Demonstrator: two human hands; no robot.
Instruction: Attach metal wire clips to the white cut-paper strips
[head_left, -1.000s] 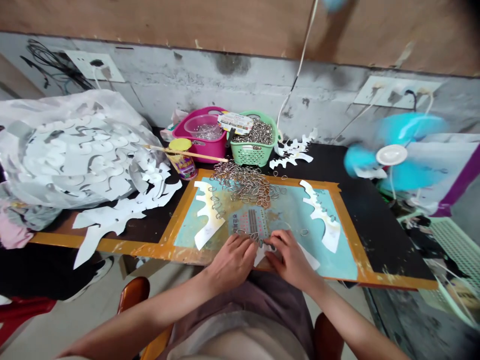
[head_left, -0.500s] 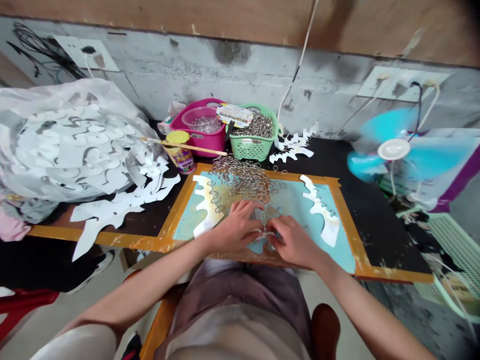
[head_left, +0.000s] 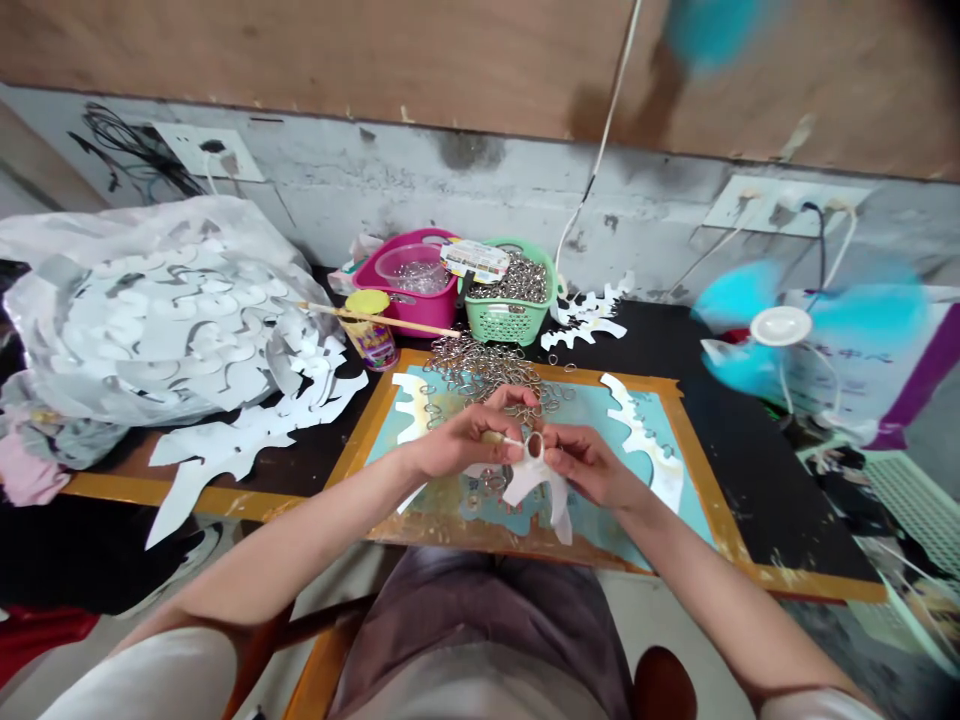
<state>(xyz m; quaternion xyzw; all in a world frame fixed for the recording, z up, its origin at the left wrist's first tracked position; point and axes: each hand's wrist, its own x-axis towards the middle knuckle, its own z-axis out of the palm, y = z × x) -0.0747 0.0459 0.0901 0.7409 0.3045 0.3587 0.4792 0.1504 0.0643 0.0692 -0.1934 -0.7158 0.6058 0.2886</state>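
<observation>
Between my hands is a white cut-out strip [head_left: 534,484] with a small metal ring [head_left: 534,436] at its upper edge. My left hand [head_left: 469,436] pinches the strip left of the ring, its thumb and index finger closed. From the right, my right hand [head_left: 592,466] grips the same strip, fingertips close to the ring. Both are raised over a pale blue mat [head_left: 600,520]. A heap of metal rings [head_left: 491,368] lies just beyond my fingers. One scalloped white strip [head_left: 409,405] is on the mat's left side, another [head_left: 643,440] on its right, rings along both edges.
Behind the mat stand a pink basket [head_left: 420,305] and a green basket [head_left: 506,322] full of rings. A stick [head_left: 405,322] leans across a yellow-lidded tub [head_left: 373,340]. A plastic bag of white cut-outs [head_left: 165,310] fills the left; a blue-bladed fan [head_left: 780,326] spins at right.
My hands have risen a little from the mat, bringing up the white strip, which now hangs in plain sight with the ring. The camera view has tilted upward slightly.
</observation>
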